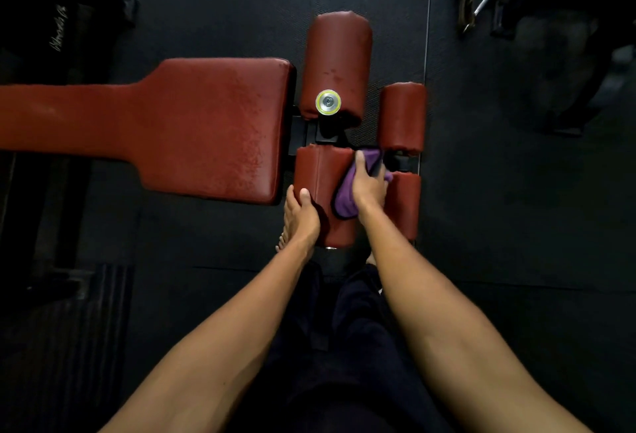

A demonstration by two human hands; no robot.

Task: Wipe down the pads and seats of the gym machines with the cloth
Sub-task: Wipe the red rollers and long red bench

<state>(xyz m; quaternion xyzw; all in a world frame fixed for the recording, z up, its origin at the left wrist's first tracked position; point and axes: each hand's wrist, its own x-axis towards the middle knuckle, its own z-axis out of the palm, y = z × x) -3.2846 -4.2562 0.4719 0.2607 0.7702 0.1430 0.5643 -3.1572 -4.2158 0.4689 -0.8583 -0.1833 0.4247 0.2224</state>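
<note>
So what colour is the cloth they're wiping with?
Purple cloth with a dark trim; the head view shows it best.

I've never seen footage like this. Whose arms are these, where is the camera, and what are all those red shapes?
No robot here. A person wears a camera on their head, so this single picture looks down along their own arms. The red shapes are the padded parts of a gym bench: a long bench seat with four roller pads at its end. The left hand grips the near roller pad, seemingly to steady it. The right hand holds a purple cloth pressed against that same pad. Below everything is a dark floor.
</note>
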